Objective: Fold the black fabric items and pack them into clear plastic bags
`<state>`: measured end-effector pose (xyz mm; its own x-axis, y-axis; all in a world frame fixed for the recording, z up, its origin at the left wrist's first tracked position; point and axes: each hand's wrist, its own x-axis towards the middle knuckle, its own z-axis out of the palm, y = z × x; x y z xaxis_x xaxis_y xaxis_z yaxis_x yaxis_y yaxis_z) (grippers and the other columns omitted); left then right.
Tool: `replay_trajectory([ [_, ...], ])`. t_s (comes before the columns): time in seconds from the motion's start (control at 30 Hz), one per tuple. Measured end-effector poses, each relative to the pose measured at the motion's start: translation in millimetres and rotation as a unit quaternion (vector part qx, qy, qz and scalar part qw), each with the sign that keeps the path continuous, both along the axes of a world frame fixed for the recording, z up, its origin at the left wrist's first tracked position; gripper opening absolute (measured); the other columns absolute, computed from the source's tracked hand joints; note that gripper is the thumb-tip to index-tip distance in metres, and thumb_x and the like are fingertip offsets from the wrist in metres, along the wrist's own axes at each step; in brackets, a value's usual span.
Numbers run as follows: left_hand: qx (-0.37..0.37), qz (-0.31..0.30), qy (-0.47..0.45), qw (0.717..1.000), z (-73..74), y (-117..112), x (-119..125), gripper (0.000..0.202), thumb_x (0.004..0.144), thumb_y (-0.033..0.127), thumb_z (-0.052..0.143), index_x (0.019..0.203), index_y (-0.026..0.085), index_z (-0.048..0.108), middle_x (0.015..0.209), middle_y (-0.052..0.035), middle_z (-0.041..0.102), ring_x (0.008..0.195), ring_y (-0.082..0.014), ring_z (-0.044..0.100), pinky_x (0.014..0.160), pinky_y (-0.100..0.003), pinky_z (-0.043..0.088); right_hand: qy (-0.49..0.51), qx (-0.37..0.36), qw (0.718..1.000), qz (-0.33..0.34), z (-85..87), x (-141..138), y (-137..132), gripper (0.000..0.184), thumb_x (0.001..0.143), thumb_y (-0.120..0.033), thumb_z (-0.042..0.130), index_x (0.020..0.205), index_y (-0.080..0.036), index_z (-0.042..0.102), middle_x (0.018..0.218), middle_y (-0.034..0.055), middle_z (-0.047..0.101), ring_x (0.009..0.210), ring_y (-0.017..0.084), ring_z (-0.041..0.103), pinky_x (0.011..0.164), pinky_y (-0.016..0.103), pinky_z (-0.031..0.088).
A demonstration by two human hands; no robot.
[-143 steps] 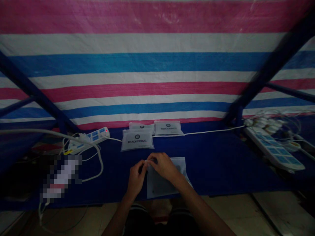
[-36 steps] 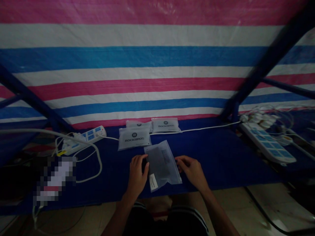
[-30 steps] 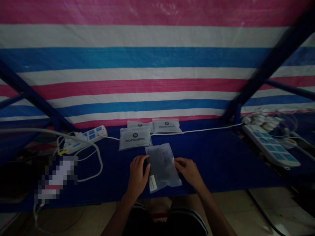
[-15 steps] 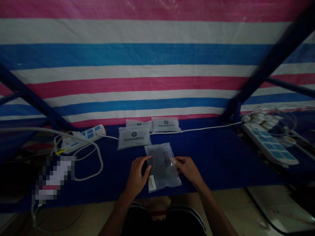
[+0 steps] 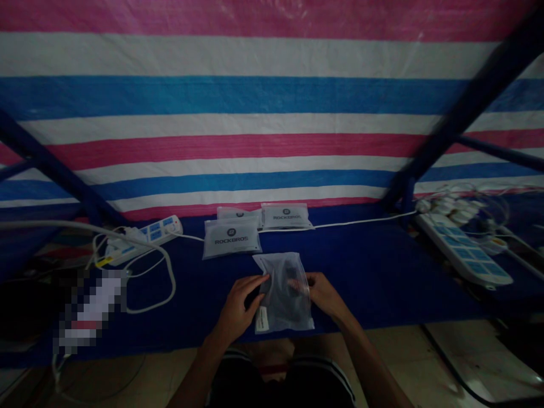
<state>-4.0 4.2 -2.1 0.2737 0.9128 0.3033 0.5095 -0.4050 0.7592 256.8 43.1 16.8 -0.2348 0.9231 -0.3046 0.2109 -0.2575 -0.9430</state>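
Observation:
A translucent plastic pouch [image 5: 284,297] with a dark item inside and a small white label at its near left corner lies on the blue table [image 5: 374,272] in front of me. My left hand [image 5: 238,309] grips its left edge, fingers curled on top. My right hand [image 5: 323,293] pinches its right edge. Both hands squeeze the pouch inward, so it bulges a little.
Three sealed grey ROCKBROS pouches [image 5: 232,239] lie behind, against the striped tarp wall [image 5: 255,113]. A white power strip [image 5: 144,235] with looping cables sits at left. Another long power strip [image 5: 463,252] with plugs lies at right. Dark blue frame bars [image 5: 459,113] cross both sides.
Earlier both hands worked at the pouch's top edge. Since then the pouch was turned, and both hands have closed in on its sides, pulling it slightly nearer.

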Motion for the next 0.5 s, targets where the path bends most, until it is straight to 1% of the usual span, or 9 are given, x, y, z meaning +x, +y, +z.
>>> replay_trajectory([
  [0.17, 0.012, -0.009, 0.015, 1.0, 2.8, -1.0, 1.4, 0.046, 0.099, 0.02, 0.063, 0.143, 0.033, 0.065, 0.137, -0.0055, 0.072, 0.125, -0.0243, 0.066, 0.108, -0.045, 0.052, 0.008, 0.006, 1.0, 0.004, -0.9, -0.2, -0.3, 0.056, 0.068, -0.066, 0.084, 0.087, -0.014, 0.082, 0.083, 0.0085, 0.079, 0.072, 0.024, 0.071, 0.067, 0.032, 0.055],
  [0.27, 0.021, -0.023, 0.029, 0.999, 5.1, -1.2, 2.1, 0.047, 0.1, 0.021, 0.062, 0.145, 0.032, 0.062, 0.139, -0.0062, 0.071, 0.126, -0.025, 0.065, 0.108, -0.046, 0.051, 0.014, 0.01, 1.0, 0.009, 0.1, 0.2, -0.6, 0.057, 0.068, -0.067, 0.083, 0.089, -0.014, 0.082, 0.087, 0.0097, 0.08, 0.077, 0.025, 0.072, 0.072, 0.033, 0.056],
  [0.4, 0.027, -0.035, 0.048, 0.998, 6.9, -1.4, 2.2, 0.051, 0.1, 0.02, 0.06, 0.15, 0.032, 0.058, 0.141, -0.0066, 0.07, 0.126, -0.0256, 0.064, 0.107, -0.048, 0.05, -0.028, -0.006, 0.999, 0.026, 1.7, 2.5, 0.1, 0.059, 0.071, -0.07, 0.08, 0.086, -0.012, 0.082, 0.082, 0.0096, 0.078, 0.07, 0.022, 0.069, 0.066, 0.03, 0.052],
  [0.5, 0.023, -0.037, 0.056, 0.997, 7.2, -1.5, 2.4, 0.052, 0.101, 0.02, 0.059, 0.151, 0.033, 0.057, 0.142, -0.0061, 0.069, 0.126, -0.0255, 0.064, 0.107, -0.048, 0.049, -0.059, -0.005, 0.998, 0.032, 1.5, 4.1, 1.2, 0.06, 0.07, -0.071, 0.08, 0.083, -0.012, 0.081, 0.078, 0.009, 0.077, 0.068, 0.022, 0.068, 0.064, 0.03, 0.05],
])
